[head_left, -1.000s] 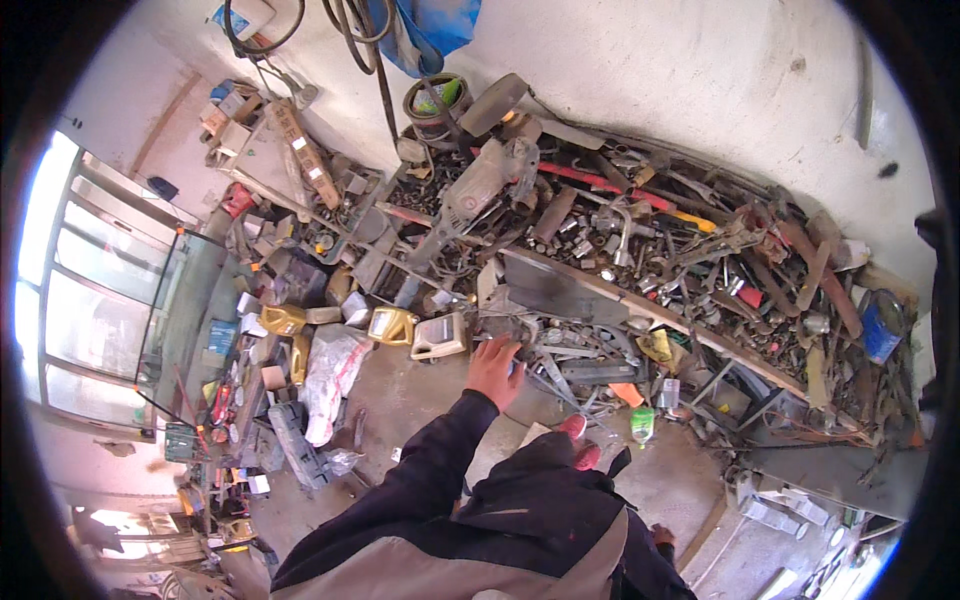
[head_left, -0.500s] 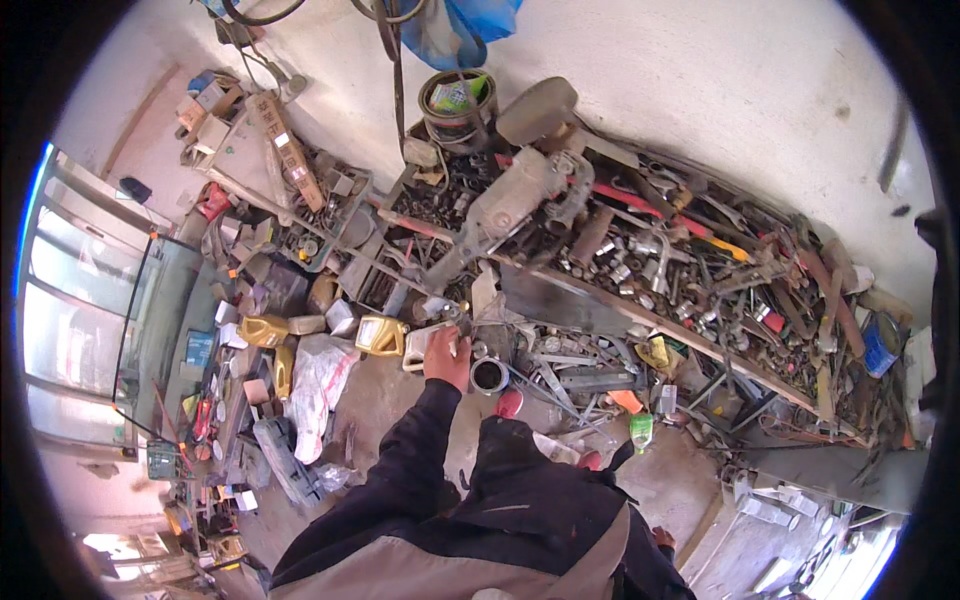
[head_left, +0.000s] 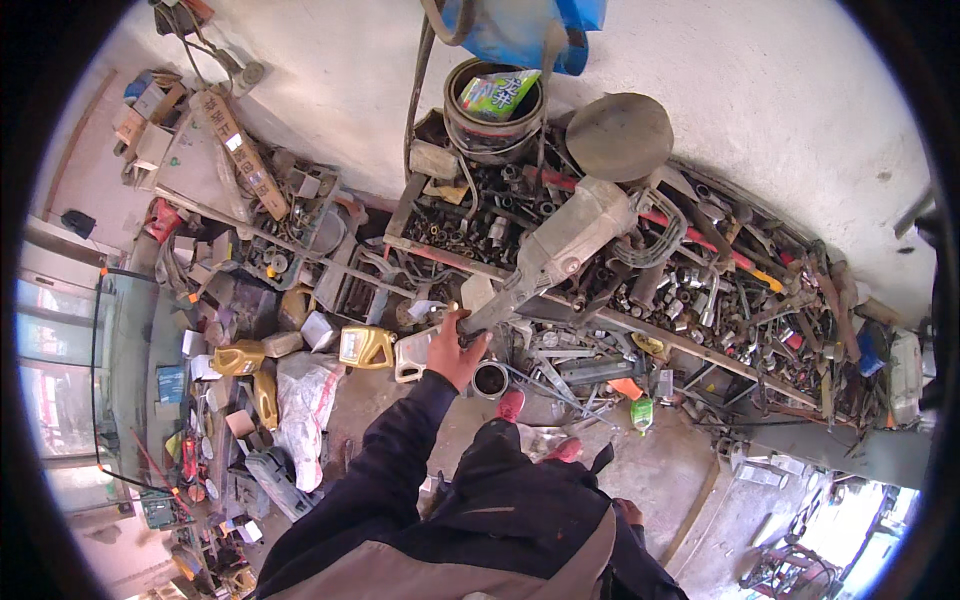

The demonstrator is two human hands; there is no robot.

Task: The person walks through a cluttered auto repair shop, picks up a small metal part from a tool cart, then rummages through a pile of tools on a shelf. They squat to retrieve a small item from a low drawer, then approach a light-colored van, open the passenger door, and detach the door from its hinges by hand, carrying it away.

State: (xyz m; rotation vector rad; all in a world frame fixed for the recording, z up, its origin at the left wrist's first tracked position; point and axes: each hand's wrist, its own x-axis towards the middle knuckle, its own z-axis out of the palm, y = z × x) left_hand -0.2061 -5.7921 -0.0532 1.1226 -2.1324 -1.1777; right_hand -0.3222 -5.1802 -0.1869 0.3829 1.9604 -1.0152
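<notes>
My left hand [head_left: 456,358] reaches forward, its fingers apart with nothing between them. Its fingertips are at the near, narrow end of a dusty grey power tool [head_left: 570,240] with a long body and a looped handle; whether they touch it I cannot tell. That tool lies slantwise across the tool-filled bench. Below the hand, an open can with dark contents [head_left: 489,379] stands on the floor, and a pale jug [head_left: 412,352] is just left of it. My right hand [head_left: 630,512] hangs low by my side, mostly hidden by the sleeve, its fingers not clear.
The wooden bench edge [head_left: 690,350] crosses ahead, with sockets and wrenches heaped behind it. A black bucket [head_left: 468,135] holds a green packet. Gold oil jugs [head_left: 366,347] and a white sack [head_left: 300,410] sit left. Metal bars [head_left: 590,370] lie under the bench.
My left hand's fingers have spread and the hand now reaches the tool's near end. The view has shifted, bringing the bench and power tool closer.
</notes>
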